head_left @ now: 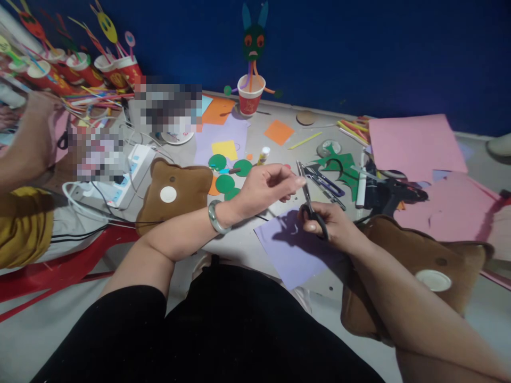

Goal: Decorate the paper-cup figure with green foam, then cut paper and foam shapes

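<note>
My right hand (335, 223) grips a pair of scissors (318, 217) by the black handles, with the blades pointing up and away from me. Thumb and fingertips of my left hand (267, 186) are pinched together right beside the blade tips. Whatever sits in that pinch is too small to make out. Beneath the scissors lies a sheet of purple paper (291, 260), partly in shadow. Several green paper discs (225, 184) and a glue stick (264, 155) rest just beyond my left hand. Green paper scraps (347, 167) and a utility knife (329, 181) lie past the blades.
A red paper cup (250, 101) bearing a green paper figure stands at the back. Brown cushions (179, 186) lie at both sides. A white power strip (136, 175) with cables is at left, near another person's arm (24, 143). Pink paper (415, 143) and a black glue gun (387, 191) are right.
</note>
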`<state>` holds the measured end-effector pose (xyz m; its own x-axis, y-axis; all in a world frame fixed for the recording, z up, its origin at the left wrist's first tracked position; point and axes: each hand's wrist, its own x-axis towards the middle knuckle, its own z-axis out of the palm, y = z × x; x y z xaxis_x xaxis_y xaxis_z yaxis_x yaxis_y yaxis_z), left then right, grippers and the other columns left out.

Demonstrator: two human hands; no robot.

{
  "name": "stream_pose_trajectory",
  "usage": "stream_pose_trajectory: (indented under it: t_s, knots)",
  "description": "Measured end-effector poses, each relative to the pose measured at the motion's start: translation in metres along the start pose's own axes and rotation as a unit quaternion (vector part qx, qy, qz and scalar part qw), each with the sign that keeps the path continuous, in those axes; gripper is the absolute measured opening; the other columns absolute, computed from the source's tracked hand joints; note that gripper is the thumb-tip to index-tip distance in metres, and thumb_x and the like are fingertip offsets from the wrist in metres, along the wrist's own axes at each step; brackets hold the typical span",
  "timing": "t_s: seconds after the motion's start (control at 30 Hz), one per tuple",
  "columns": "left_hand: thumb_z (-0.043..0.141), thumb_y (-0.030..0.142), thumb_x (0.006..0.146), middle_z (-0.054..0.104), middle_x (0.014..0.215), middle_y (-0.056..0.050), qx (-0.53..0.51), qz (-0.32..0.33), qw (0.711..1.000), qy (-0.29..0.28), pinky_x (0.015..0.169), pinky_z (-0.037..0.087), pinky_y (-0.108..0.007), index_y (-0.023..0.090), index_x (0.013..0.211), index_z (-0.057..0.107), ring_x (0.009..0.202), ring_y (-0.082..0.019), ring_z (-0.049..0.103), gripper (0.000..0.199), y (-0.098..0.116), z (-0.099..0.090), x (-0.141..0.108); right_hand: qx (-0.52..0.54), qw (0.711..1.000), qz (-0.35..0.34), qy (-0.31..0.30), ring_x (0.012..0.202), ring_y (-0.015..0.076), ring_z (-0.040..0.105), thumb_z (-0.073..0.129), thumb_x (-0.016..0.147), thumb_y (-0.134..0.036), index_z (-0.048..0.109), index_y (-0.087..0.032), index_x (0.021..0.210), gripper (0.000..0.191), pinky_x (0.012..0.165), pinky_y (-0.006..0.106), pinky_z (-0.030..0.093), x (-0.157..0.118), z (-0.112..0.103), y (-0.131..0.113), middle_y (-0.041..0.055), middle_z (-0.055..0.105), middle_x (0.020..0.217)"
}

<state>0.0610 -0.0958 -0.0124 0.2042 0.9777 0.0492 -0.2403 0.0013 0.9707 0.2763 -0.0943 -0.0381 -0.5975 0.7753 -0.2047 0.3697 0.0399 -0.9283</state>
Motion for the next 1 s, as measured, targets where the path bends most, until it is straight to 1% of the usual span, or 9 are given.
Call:
stream_pose_trajectory:
  t_s: [0.07, 0.23, 0.37, 0.5, 0.67, 0.9, 1.0]
  knots:
    - [0.087, 0.065, 0.071, 0.062, 0.062, 0.003, 0.001, 0.019, 1.0, -0.015, 0.055, 0.05, -0.02, 0.017, 0.072, 0.061, 0.055, -0.006, 0.058, 0.055, -0.005, -0.001, 0.001, -0.007, 1.0, 0.0, 0.001, 0.054, 0.0119, 0.039, 0.076, 0.069, -0.08, 0.052, -0.021, 0.059, 0.065, 0.052, 0.028, 0.032, 0.0, 0.0, -0.001, -0.0019, 0.049, 0.057]
    - [0.084, 0.063, 0.077, 0.06, 0.063, 0.004, -0.001, 0.032, 0.999, -0.026, 0.056, 0.05, -0.021, 0.017, 0.072, 0.058, 0.056, -0.006, 0.057, 0.053, -0.008, -0.003, 0.003, -0.016, 1.0, -0.004, 0.004, 0.052, 0.0117, 0.037, 0.075, 0.069, -0.082, 0.055, -0.021, 0.06, 0.064, 0.052, 0.028, 0.034, 0.0, 0.0, -0.002, -0.0028, 0.045, 0.053]
    - [0.084, 0.06, 0.079, 0.06, 0.063, 0.004, 0.006, 0.03, 0.999, -0.025, 0.057, 0.05, -0.022, 0.018, 0.071, 0.057, 0.057, -0.006, 0.057, 0.051, -0.006, -0.004, 0.002, -0.026, 1.0, 0.001, 0.003, 0.054, 0.0129, 0.041, 0.073, 0.068, -0.086, 0.052, -0.022, 0.058, 0.068, 0.053, 0.029, 0.036, 0.0, 0.0, -0.006, -0.0013, 0.047, 0.054]
    - [0.082, 0.056, 0.083, 0.059, 0.064, 0.003, 0.012, 0.034, 0.999, -0.025, 0.057, 0.05, -0.022, 0.018, 0.071, 0.056, 0.058, -0.006, 0.057, 0.047, -0.006, -0.004, 0.002, -0.023, 1.0, 0.005, -0.001, 0.054, 0.0122, 0.039, 0.073, 0.068, -0.086, 0.053, -0.021, 0.059, 0.068, 0.052, 0.028, 0.034, 0.0, 0.001, -0.006, -0.0018, 0.047, 0.055]
    - [0.081, 0.055, 0.083, 0.059, 0.065, 0.003, 0.01, 0.035, 0.999, -0.026, 0.057, 0.05, -0.022, 0.018, 0.072, 0.056, 0.058, -0.006, 0.057, 0.046, -0.007, -0.004, 0.002, -0.014, 1.0, -0.009, 0.001, 0.053, 0.0118, 0.037, 0.074, 0.07, -0.084, 0.056, -0.021, 0.062, 0.066, 0.052, 0.029, 0.032, -0.001, 0.0, 0.0, -0.0025, 0.046, 0.055]
    - [0.083, 0.056, 0.08, 0.059, 0.063, 0.004, 0.005, 0.029, 0.999, -0.014, 0.056, 0.051, -0.021, 0.018, 0.07, 0.055, 0.057, -0.006, 0.057, 0.048, -0.005, -0.003, 0.002, -0.024, 1.0, 0.009, -0.001, 0.056, 0.0124, 0.038, 0.072, 0.068, -0.088, 0.049, -0.022, 0.059, 0.071, 0.053, 0.029, 0.031, 0.0, 0.0, 0.002, -0.0013, 0.047, 0.057]
    - [0.083, 0.055, 0.08, 0.059, 0.063, 0.004, 0.006, 0.027, 1.0, -0.013, 0.056, 0.051, -0.021, 0.018, 0.07, 0.054, 0.057, -0.006, 0.057, 0.047, -0.005, -0.003, 0.002, -0.021, 1.0, 0.01, 0.0, 0.055, 0.0121, 0.036, 0.071, 0.067, -0.089, 0.051, -0.022, 0.059, 0.071, 0.052, 0.029, 0.03, 0.0, 0.0, 0.003, -0.0019, 0.045, 0.056]
